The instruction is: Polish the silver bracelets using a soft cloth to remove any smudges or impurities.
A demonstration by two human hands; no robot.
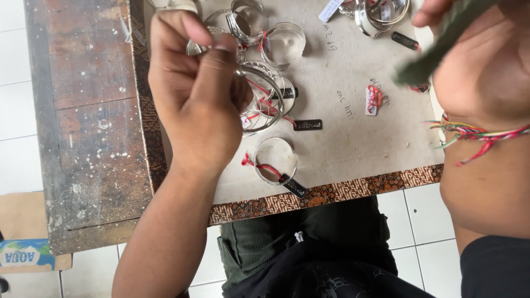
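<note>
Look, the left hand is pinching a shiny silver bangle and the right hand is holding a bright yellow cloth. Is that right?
Not quite. The cloth in the right hand is dark green, not bright yellow, as the head view shows. The rest holds: the left hand pinches a shiny silver bangle above the pale work board.

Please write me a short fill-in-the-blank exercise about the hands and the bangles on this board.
1. The left hand pinches a silver ____ between its fingertips.
2. The right hand holds a dark ____ cloth.
3. The bangle nearest the board's patterned edge has a ____ string tied to it.
4. The woven bracelet sits on the ____ wrist.

Missing words: bangle; green; red; right
</note>
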